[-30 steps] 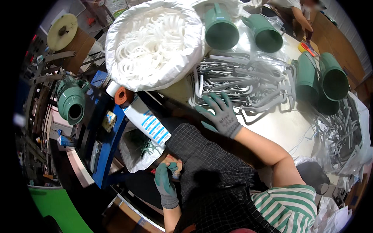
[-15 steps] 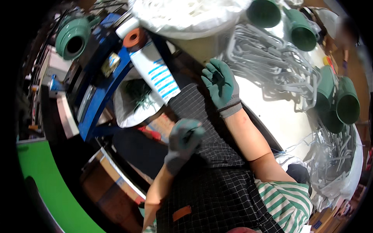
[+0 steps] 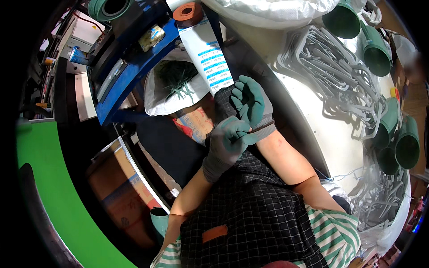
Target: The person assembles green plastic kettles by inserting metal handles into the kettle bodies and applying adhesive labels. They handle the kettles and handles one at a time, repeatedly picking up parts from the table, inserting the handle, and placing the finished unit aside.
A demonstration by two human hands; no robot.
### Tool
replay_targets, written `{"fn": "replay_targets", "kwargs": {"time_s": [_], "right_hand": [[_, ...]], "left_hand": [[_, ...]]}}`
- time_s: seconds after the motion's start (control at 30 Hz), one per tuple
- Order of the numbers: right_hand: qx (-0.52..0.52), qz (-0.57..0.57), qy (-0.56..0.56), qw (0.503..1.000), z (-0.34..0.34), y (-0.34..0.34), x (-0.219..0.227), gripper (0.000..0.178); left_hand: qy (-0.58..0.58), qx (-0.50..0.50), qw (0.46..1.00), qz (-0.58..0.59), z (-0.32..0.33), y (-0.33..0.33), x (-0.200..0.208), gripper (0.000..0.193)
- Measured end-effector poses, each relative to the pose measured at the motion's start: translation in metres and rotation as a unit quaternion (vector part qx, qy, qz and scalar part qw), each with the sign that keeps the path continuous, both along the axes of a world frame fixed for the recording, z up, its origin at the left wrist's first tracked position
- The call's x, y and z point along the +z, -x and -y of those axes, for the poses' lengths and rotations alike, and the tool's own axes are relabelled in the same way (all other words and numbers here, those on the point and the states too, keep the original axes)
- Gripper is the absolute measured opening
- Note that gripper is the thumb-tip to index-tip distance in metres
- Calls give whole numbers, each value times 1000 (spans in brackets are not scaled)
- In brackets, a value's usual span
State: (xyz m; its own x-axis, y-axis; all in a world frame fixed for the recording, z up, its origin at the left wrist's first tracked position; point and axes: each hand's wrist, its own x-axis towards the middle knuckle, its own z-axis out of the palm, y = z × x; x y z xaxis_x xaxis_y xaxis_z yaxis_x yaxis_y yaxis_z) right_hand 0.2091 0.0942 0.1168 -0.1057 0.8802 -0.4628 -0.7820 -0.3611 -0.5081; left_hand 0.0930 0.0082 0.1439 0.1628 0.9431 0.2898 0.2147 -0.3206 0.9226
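Both my hands wear grey knit gloves with green coated palms and meet in front of my dark checked apron (image 3: 250, 214). My left hand (image 3: 227, 142) is closed, with its thumb and fingers pinching the cuff (image 3: 264, 129) of the right glove at the wrist. My right hand (image 3: 253, 103) is palm up, its fingers loosely curled and apart, holding nothing. Just beyond the fingers hangs a white strip of blue-printed labels (image 3: 208, 58). A pile of grey plastic hook-shaped frames (image 3: 330, 67) lies to the right, on the white table (image 3: 342, 154).
A brown tape roll (image 3: 187, 14) and a blue machine frame (image 3: 134, 82) stand at the upper left. Below the strip, a white bag (image 3: 154, 100) contains green scraps. Green tubes (image 3: 377, 60) stand on the right, near a clear bag (image 3: 380, 201) of grey parts.
My left hand has moved up and right and taken hold of the right glove's cuff. The view has shifted, so the surroundings sit differently in the picture.
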Motion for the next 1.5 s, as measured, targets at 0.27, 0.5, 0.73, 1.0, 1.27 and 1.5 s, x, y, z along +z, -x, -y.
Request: {"fn": "replay_targets", "kwargs": {"time_s": [0.27, 0.5, 0.73, 1.0, 1.27, 1.5], "right_hand": [[116, 79, -131, 981, 11, 11, -16, 28], [270, 208, -260, 904, -4, -24, -48, 42], [232, 556, -543, 585, -5, -39, -35, 40], [257, 444, -396, 761, 39, 10, 1, 25], [264, 454, -376, 764, 59, 37, 27, 21], [304, 398, -391, 772, 67, 53, 43, 19]], "left_hand": [[129, 59, 986, 89, 34, 12, -13, 26], [-30, 458, 882, -109, 110, 129, -5, 28], [198, 865, 458, -44, 361, 278, -201, 44], [580, 681, 378, -236, 631, 367, -267, 64], [74, 694, 491, 521, 616, 403, -236, 66], [82, 631, 614, 468, 401, 303, -115, 30]]}}
